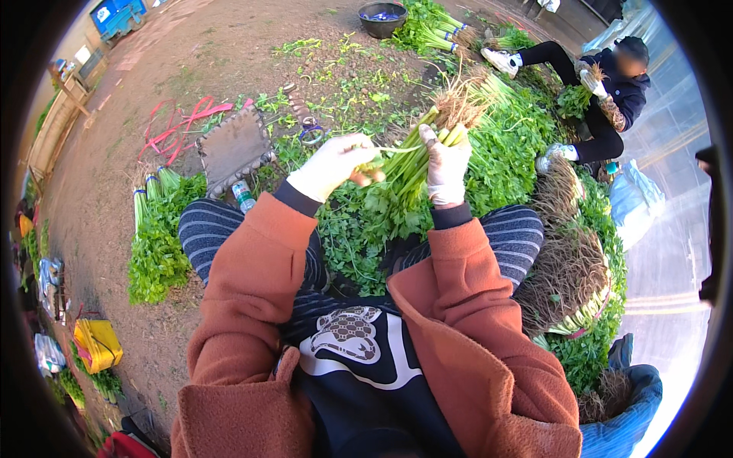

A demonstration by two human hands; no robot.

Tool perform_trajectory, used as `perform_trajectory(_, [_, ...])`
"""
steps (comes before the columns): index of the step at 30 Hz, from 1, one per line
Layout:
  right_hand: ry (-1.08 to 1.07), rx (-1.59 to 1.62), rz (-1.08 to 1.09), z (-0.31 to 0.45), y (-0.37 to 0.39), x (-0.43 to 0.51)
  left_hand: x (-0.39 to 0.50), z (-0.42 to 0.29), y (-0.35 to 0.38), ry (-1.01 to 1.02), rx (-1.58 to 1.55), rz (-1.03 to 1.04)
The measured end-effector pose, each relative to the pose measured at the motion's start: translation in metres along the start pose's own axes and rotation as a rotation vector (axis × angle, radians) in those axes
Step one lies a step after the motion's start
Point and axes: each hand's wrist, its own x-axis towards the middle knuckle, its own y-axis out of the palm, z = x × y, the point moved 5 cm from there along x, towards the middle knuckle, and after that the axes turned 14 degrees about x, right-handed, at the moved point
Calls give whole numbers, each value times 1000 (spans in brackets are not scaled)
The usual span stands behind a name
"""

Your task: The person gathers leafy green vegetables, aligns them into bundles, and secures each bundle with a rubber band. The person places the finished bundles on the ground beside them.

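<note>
My right hand, in a soiled white glove, grips a bunch of leafy celery near its root end. The brown roots point up and away from me, and the leaves hang towards my lap. My left hand, gloved too, is just left of the bunch, its fingers closed on a pale thin stalk that reaches across to the bunch. Some wilted bits show below those fingers. A large pile of celery lies beyond my right hand. Loose leaves cover the ground between my legs.
Tied celery bunches lie at left, near a worn flat board, a bottle, red strapping and a blue tape roll. A dark basin stands ahead. Rooted bundles are at right; a co-worker sits upper right.
</note>
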Motion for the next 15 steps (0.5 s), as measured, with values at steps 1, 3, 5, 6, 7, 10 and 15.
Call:
perform_trajectory(1, [7, -14, 1, 0, 3, -2, 3, 14, -5, -52, 301, 56])
perform_trajectory(3, [42, 58, 31, -1, 10, -5, -2, 34, 14, 44, 562, -111])
perform_trajectory(5, [67, 172, 42, -1, 15, -7, -5, 34, 31, 196, 1017, -330])
perform_trajectory(6, [85, 149, 53, -2, 13, -5, -2, 32, 34, 189, 1058, -336])
perform_trajectory(7, [81, 99, 46, 0, 10, -5, 0, 29, 36, 182, 1099, -342])
perform_trajectory(10, [39, 75, 46, 2, 4, -2, -11, 18, 29, 293, 865, -165])
perform_trajectory(15, [172, 116, 37, -20, 6, -9, -5, 64, 51, -280, -707, 124])
